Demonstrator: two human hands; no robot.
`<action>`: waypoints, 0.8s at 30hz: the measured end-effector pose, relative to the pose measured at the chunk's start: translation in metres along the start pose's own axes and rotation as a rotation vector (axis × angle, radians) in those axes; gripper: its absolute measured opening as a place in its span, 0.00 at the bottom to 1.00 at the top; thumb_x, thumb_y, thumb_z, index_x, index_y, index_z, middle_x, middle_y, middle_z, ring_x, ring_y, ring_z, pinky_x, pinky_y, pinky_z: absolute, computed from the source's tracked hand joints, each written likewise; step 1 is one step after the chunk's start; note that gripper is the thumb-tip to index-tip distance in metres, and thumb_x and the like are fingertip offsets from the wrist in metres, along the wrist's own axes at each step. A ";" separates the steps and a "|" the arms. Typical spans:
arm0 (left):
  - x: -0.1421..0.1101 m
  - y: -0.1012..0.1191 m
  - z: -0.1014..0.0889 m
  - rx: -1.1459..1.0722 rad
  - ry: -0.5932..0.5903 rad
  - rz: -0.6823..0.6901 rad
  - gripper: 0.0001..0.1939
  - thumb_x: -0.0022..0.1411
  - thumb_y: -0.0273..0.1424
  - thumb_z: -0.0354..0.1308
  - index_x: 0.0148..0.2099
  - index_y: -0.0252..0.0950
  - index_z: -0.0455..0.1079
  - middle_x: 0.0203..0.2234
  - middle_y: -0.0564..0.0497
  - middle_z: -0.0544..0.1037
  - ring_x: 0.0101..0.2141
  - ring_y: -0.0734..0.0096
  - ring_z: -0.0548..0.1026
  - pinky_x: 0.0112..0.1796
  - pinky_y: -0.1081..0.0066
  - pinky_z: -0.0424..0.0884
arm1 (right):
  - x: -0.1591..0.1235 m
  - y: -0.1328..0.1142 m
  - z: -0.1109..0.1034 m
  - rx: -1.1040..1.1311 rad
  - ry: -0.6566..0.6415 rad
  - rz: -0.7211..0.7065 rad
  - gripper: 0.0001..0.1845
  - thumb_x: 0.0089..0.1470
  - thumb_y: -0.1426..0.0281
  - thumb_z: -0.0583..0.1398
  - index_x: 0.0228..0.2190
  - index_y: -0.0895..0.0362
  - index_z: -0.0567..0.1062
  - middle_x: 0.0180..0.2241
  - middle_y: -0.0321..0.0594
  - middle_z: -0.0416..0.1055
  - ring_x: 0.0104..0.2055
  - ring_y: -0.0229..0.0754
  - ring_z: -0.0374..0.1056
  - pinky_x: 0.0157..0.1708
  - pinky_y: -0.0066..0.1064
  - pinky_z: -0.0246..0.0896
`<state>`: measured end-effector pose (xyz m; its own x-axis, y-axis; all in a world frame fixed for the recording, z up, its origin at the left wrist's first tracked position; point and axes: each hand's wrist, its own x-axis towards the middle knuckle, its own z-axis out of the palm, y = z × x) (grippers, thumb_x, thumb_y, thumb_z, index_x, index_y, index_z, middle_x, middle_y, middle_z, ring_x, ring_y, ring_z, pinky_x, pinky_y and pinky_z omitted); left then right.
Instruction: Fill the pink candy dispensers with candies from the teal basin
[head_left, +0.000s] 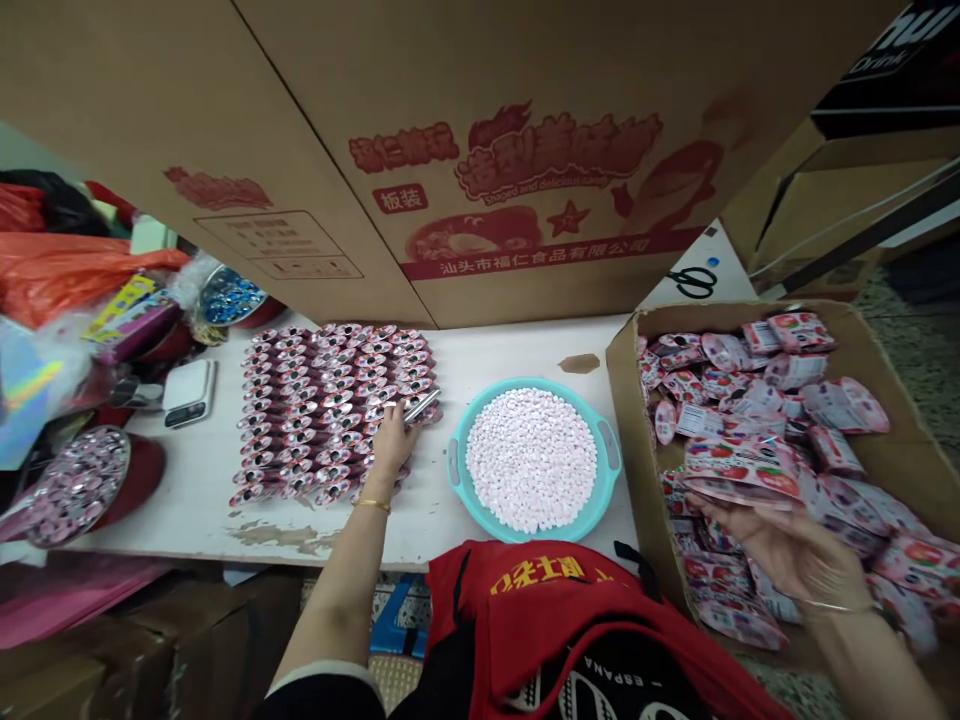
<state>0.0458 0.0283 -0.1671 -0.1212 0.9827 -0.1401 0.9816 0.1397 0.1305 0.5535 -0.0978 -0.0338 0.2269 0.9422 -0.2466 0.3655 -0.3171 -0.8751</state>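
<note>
We show the left hand (391, 445), its grip unclear, on rows of pink foil sachets (315, 415) left of the teal basin (600, 500), the right hand (787, 550) open over the carton (622, 400) right of it; a careless knock could scatter the rows.

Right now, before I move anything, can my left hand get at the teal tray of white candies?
Likely yes. The left hand rests at the edge of the pink packet rows, close to the teal tray. Only white tabletop shows between them, so nothing seems to block it.
</note>
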 end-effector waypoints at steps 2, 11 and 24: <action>-0.010 0.006 -0.011 -0.094 0.056 0.061 0.27 0.62 0.41 0.54 0.59 0.34 0.59 0.48 0.39 0.71 0.47 0.56 0.73 0.41 0.64 0.70 | 0.002 -0.019 0.023 0.523 -0.042 0.128 0.37 0.48 0.38 0.48 0.52 0.43 0.69 0.48 0.56 0.73 0.46 0.62 0.73 0.37 0.59 0.67; -0.072 0.089 -0.009 -0.047 -0.397 0.530 0.10 0.64 0.32 0.49 0.43 0.38 0.70 0.38 0.45 0.75 0.42 0.61 0.73 0.43 0.64 0.68 | 0.014 -0.018 0.096 0.667 -0.192 0.374 0.31 0.37 0.62 0.71 0.44 0.51 0.69 0.43 0.39 0.76 0.43 0.47 0.74 0.43 0.42 0.71; -0.072 0.172 0.054 -0.369 -0.434 0.466 0.12 0.66 0.37 0.50 0.48 0.39 0.67 0.42 0.49 0.76 0.43 0.68 0.73 0.44 0.69 0.68 | -0.008 0.041 0.111 0.133 -0.096 -0.008 0.24 0.48 0.59 0.65 0.45 0.54 0.71 0.43 0.43 0.75 0.44 0.47 0.72 0.48 0.40 0.67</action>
<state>0.2317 -0.0253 -0.1872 0.4410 0.8242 -0.3553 0.7938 -0.1735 0.5828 0.4664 -0.1065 -0.1143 0.1345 0.9526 -0.2727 0.2432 -0.2985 -0.9229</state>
